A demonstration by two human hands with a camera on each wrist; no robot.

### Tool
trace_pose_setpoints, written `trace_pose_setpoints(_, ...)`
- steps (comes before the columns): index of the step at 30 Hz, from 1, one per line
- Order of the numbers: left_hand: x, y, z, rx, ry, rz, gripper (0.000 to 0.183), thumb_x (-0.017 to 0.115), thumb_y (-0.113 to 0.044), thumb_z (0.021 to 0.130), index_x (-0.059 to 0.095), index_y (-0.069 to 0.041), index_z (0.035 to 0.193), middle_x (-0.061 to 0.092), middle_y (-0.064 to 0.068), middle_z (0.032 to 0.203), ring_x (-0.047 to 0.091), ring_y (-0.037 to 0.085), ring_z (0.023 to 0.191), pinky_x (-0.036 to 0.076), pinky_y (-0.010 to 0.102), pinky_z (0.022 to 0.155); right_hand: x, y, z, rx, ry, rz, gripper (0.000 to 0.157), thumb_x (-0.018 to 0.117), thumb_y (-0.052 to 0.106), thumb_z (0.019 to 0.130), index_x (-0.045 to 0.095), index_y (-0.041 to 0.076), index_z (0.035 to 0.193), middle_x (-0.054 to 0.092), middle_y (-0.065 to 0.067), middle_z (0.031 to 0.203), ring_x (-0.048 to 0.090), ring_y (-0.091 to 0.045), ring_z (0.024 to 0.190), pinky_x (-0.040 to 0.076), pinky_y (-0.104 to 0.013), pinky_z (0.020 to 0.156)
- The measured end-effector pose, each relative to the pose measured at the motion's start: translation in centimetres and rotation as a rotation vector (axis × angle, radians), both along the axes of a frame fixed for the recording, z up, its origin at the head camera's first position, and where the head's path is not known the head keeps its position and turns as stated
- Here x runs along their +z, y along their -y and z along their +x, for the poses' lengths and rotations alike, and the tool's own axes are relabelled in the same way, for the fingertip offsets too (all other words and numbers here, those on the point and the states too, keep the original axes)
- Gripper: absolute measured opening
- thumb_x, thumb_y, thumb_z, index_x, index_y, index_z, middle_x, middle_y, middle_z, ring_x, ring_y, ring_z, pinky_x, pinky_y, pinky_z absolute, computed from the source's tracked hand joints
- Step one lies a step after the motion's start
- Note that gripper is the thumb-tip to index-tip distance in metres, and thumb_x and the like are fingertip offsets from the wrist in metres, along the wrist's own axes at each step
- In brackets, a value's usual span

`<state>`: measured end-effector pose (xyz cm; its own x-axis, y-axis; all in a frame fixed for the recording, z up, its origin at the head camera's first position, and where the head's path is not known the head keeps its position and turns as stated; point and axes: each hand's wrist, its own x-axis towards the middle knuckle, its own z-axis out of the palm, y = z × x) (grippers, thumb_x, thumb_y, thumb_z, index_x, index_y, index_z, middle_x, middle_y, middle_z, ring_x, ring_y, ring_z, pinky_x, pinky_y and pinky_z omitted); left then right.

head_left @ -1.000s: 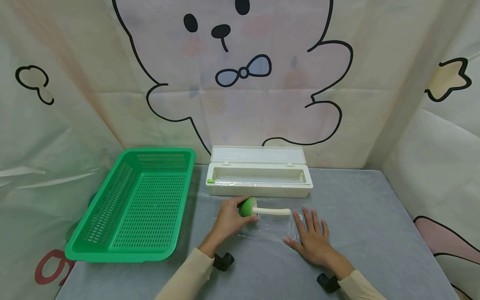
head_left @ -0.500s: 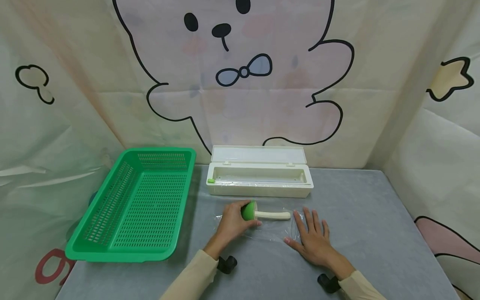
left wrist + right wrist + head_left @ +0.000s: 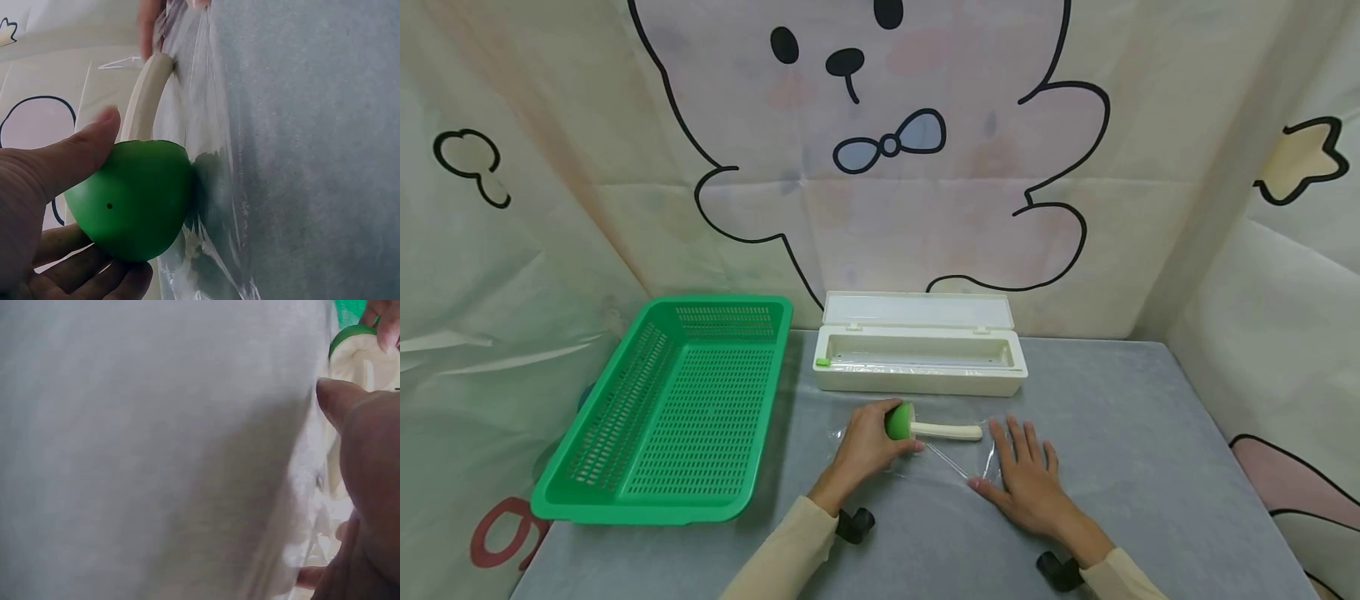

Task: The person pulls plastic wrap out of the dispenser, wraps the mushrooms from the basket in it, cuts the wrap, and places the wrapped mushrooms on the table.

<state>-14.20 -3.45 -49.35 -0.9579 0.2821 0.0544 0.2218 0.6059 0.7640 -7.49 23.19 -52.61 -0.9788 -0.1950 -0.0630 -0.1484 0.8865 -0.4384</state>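
My left hand (image 3: 868, 442) grips the rounded green cap of a toy mushroom (image 3: 946, 432), its long cream stem pointing right. In the left wrist view the thumb and fingers curl round the cap (image 3: 134, 200). Under the mushroom lies a crinkled sheet of clear plastic film (image 3: 200, 87) on the grey table. A taut fold of the film runs from the left thumb to the right thumb. Fingers spread, my right hand (image 3: 1030, 492) rests at the film's right edge, just past the stem's tip. The right wrist view shows its thumb beside the film (image 3: 306, 462).
Behind the hands stands a cream cling film dispenser (image 3: 917, 382) with its lid raised and a small green slider at its left end. A green mesh basket (image 3: 767, 400) takes up the left side. Printed cloth (image 3: 1210, 267) walls the table's back and sides.
My left hand has drawn the mushroom slightly towards me and to the right. A straight fold now shows in the film between the thumbs. The right hand has barely moved.
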Motion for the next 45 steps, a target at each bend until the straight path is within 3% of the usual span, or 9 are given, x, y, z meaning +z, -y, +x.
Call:
trace_pose_setpoints(7,0.0,0.2,0.1,0.005,-0.016,-0.005,0.076,0.095,-0.03,0.071,0.064,0.005,0.131,0.069,0.017,0.121,0.064,0.025,0.099,0.053,0.038,0.081,0.4,0.1,0.0,-0.005,-0.025,-0.022,0.095,0.064,0.057,0.095,0.021,0.003,0.16,0.027,-0.033,0.158,0.015,-0.056,0.146,0.01,-0.076,0.106)
trace_pose_setpoints(14,0.1,1.6,0.4,0.047,0.009,0.018,0.078,0.094,-0.031,0.072,0.062,0.005,0.133,0.065,0.02,0.131,0.061,0.037,0.119,0.053,0.05,0.094,0.6,-0.2,-0.2,-0.007,-0.06,-0.036,0.087,0.062,0.054,0.097,0.027,0.003,0.158,0.034,-0.031,0.154,0.023,-0.055,0.143,0.017,-0.074,0.104)
trace_pose_setpoints(19,0.2,3.3,0.9,0.071,0.001,0.024,0.077,0.093,-0.031,0.074,0.061,0.004,0.134,0.064,0.021,0.132,0.059,0.037,0.124,0.052,0.051,0.097,1.0,-0.3,-0.1,0.0,-0.128,-0.078,0.081,0.067,0.047,0.097,0.034,0.003,0.156,0.044,-0.026,0.147,0.04,-0.046,0.135,0.025,-0.07,0.1)
trace_pose_setpoints(23,0.0,4.8,1.3,0.088,-0.014,0.047,0.07,0.093,-0.027,0.074,0.064,0.003,0.131,0.067,0.019,0.127,0.063,0.036,0.117,0.053,0.05,0.095,1.3,-0.8,0.0,0.024,-0.169,-0.105,0.078,0.077,0.045,0.089,0.045,0.006,0.149,0.051,-0.022,0.139,0.049,-0.043,0.128,0.03,-0.067,0.096)
trace_pose_setpoints(26,-0.3,5.8,1.6,0.1,-0.034,0.052,0.061,0.094,-0.024,0.073,0.069,0.003,0.122,0.071,0.015,0.115,0.066,0.032,0.105,0.055,0.047,0.089,1.3,-1.4,-0.1,0.063,-0.231,-0.098,0.073,0.088,0.043,0.077,0.059,0.008,0.134,0.059,-0.014,0.125,0.056,-0.038,0.116,0.038,-0.062,0.09)
trace_pose_setpoints(30,-0.8,7.0,2.1,0.099,-0.072,-0.042,0.045,0.096,-0.025,0.069,0.074,-0.002,0.101,0.069,0.006,0.093,0.063,0.021,0.085,0.054,0.036,0.075,1.1,-2.4,-0.4,0.128,-0.316,-0.093,0.058,0.096,0.036,0.064,0.068,0.012,0.108,0.06,-0.001,0.102,0.057,-0.027,0.097,0.045,-0.051,0.081)
trace_pose_setpoints(32,-1.1,7.6,2.3,0.077,-0.086,-0.12,0.041,0.097,-0.026,0.066,0.073,-0.004,0.092,0.063,0.002,0.084,0.058,0.016,0.078,0.05,0.032,0.07,1.1,-2.9,-0.5,0.148,-0.302,-0.098,0.052,0.098,0.034,0.062,0.069,0.014,0.1,0.058,0.004,0.095,0.055,-0.022,0.092,0.046,-0.047,0.078)
trace_pose_setpoints(38,-2.0,8.5,2.7,-0.004,-0.179,-0.29,0.033,0.097,-0.024,0.064,0.075,-0.009,0.085,0.057,-0.001,0.079,0.051,0.015,0.075,0.043,0.032,0.068,1.3,-3.5,-0.9,0.164,-0.158,-0.054,0.03,0.094,0.027,0.071,0.073,0.022,0.092,0.056,0.012,0.092,0.052,-0.011,0.087,0.048,-0.036,0.074)
trace_pose_setpoints(45,-2.3,8.5,2.6,0.014,-0.263,-0.309,0.013,0.087,-0.009,0.08,0.074,-0.011,0.078,0.058,-0.004,0.08,0.054,0.016,0.078,0.047,0.033,0.069,1.1,-3.1,-0.7,0.174,-0.271,-0.082,0.021,0.087,0.006,0.078,0.074,0.022,0.084,0.057,0.016,0.087,0.055,-0.005,0.081,0.051,-0.03,0.069)
